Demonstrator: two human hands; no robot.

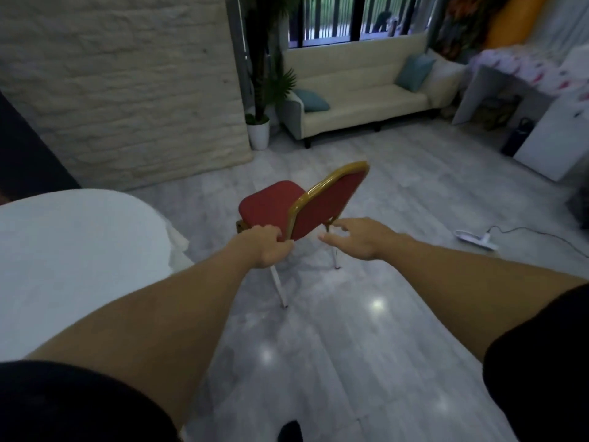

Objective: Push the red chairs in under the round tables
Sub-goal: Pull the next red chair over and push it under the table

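Mid-floor, just right of the round table (73, 250), stands one red chair (299, 205). It is clear of the table, not tucked in. It looks tipped or mid-swing: the gold-framed backrest leans up toward the far right, the seat points far-left, and the two near legs show below the hands.

The left hand (266, 247) is closed on the near-left lower corner of the backrest frame, fingers wrapped round the edge where back meets seat. The right hand (357, 239) is open with fingers spread, just beside the backrest's near-right lower edge by the rear leg. Whether it touches the frame cannot be told; it looks slightly apart. So the hold is one-handed on the left.

Key relation: the table, draped in a white cloth, lies to the left and near; the chair sits right and farther out. The seat front faces far-left, so it is only partly turned toward the table. Judgement: the chair needs to be rotated so the seat faces the table edge, then pushed left. The left hand is nearer the table side and makes the pivot; the right hand is on the outer side, better placed to drive the push once it closes on the frame.

Risks, as judgement: the legs could snag the hanging cloth. A power strip (475, 239) with its cable lies on the floor to the right, well apart from the path.
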